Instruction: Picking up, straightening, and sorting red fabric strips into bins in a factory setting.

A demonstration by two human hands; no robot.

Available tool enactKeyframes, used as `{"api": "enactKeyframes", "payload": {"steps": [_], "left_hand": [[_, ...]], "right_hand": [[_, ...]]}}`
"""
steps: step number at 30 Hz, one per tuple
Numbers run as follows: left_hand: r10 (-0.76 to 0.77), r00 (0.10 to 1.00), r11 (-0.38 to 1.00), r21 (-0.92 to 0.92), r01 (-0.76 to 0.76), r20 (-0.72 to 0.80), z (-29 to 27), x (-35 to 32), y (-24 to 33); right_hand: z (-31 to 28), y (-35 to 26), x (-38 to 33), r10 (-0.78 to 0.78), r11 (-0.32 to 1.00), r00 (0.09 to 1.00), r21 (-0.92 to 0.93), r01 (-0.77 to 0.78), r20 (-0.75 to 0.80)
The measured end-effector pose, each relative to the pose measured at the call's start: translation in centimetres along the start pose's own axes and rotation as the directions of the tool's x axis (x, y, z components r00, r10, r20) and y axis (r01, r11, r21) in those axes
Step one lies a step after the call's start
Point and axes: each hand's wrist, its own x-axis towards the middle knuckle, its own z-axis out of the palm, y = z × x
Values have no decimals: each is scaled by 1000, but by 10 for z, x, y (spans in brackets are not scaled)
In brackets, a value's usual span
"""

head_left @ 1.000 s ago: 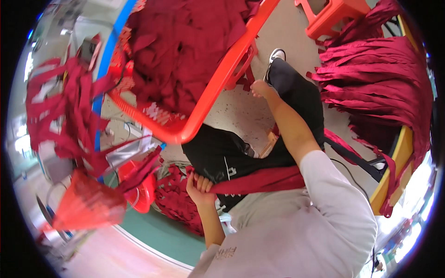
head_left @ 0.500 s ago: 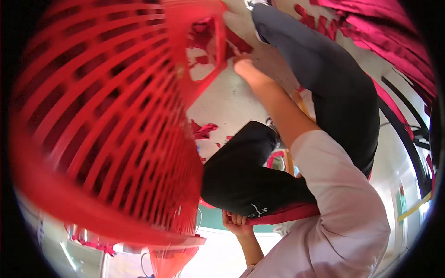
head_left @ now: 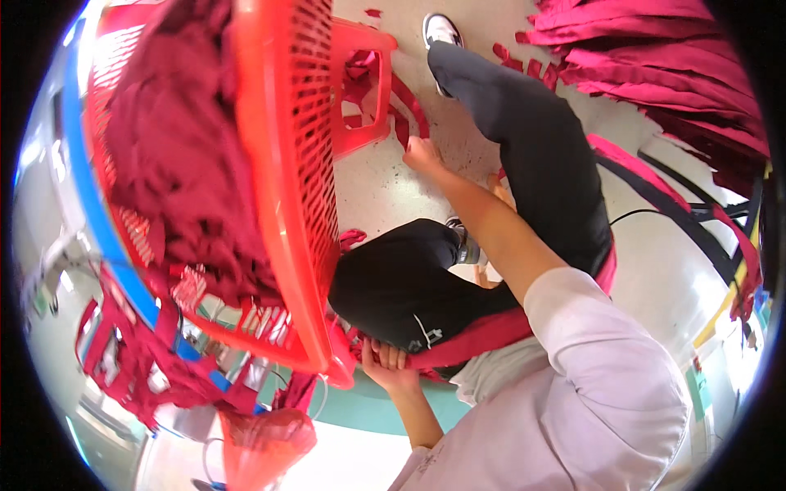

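Note:
My right hand (head_left: 423,155) reaches low over the floor, fingers closed on the end of a dark red fabric strip (head_left: 416,105). The strip runs up beside the handle of a red plastic basket (head_left: 286,164). My left hand (head_left: 389,365) is beside my bent knee, its fingers curled at the end of a dark red band (head_left: 475,342) along my thigh. What lies inside those fingers is hidden. The basket stands close on my left, heaped with crumpled dark red cloth (head_left: 180,155).
More red strips (head_left: 147,352) hang at lower left, beside a blue edge (head_left: 106,221) and a red plastic bag (head_left: 266,446). A large stack of dark red cloth (head_left: 639,57) is at upper right. Black bars (head_left: 696,221) stand at the right. Scraps (head_left: 352,239) lie on the floor.
The view has shifted, so the basket's inside and its cloth now show. My right hand has drawn back slightly from the basket handle, with the strip trailing from it. My left hand remains beside the knee.

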Motion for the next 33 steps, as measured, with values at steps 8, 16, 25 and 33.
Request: {"api": "enactKeyframes", "payload": {"steps": [8,16,25,33], "left_hand": [[-18,950,997,75,-6,313,14,-29,-2],[-213,769,974,68,217,603,47,-59,-79],[-289,599,902,2,433,747,68,-47,-84],[-209,731,948,319,-13,650,68,-87,-80]], "right_hand": [[-104,-80,-143,-275,659,947,750,59,167],[-267,-149,-389,-644,740,546,616,270,536],[-303,-47,-409,-404,845,518,90,527,754],[-301,-49,-406,-594,795,668,202,571,448]]}}
